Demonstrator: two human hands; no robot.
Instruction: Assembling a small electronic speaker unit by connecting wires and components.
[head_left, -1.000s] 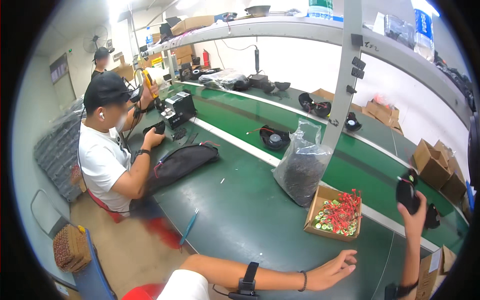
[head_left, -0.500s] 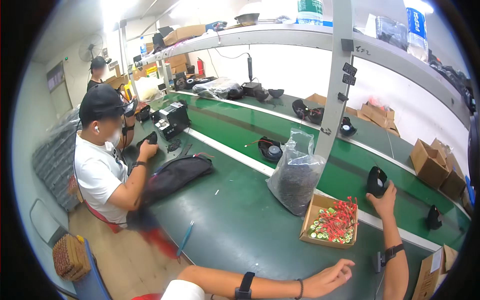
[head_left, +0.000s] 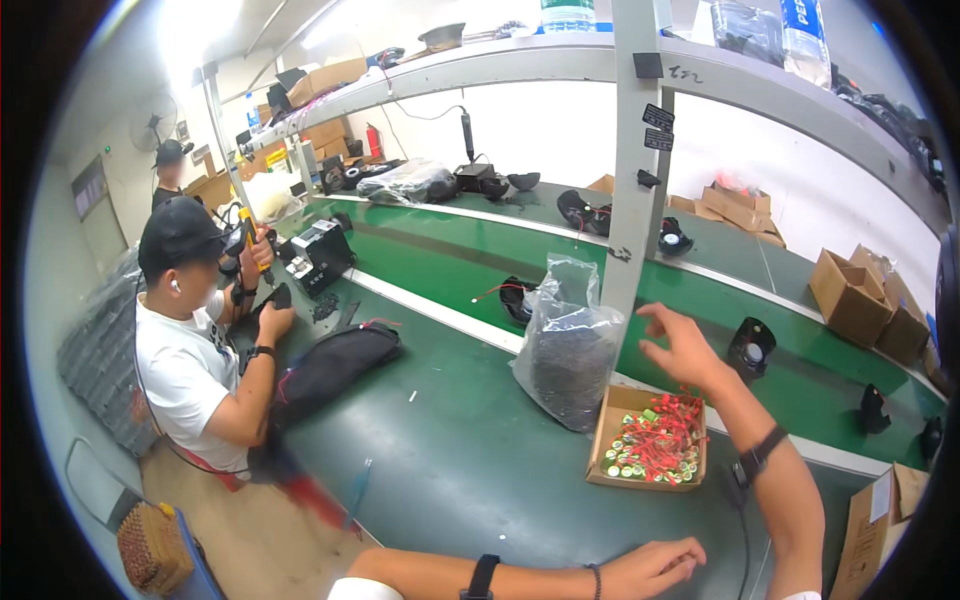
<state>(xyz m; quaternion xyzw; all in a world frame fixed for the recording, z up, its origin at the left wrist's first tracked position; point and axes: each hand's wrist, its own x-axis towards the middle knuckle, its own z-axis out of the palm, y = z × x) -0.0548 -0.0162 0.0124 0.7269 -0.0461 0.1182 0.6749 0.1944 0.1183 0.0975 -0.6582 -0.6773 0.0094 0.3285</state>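
My right hand (head_left: 685, 345) reaches over the green belt with its fingers apart and nothing in them. Just right of it, a black curved plastic shell with a round, pale-centred part (head_left: 751, 348) lies on the belt. Below the hand, an open cardboard box (head_left: 597, 470) holds green-wrapped battery cells with red leads (head_left: 655, 440). A clear plastic bag of dark pieces (head_left: 570, 365) stands left of the box. Near the front edge of the bench my left hand (head_left: 655, 570) hovers or rests, fingers loosely bent and nothing visible in it.
A co-worker (head_left: 190, 340) at the left handles a yellow power tool (head_left: 252, 238). A black pouch-like bag (head_left: 340, 368) and blue tweezers (head_left: 359, 490) lie on the bench (head_left: 470, 450). More shells (head_left: 874, 408) sit on the belt. A metal post (head_left: 630, 200) rises beside the plastic bag.
My right hand has let go of the black shell on the belt and moved left, toward the post. My left hand stays low. The view has turned slightly right.
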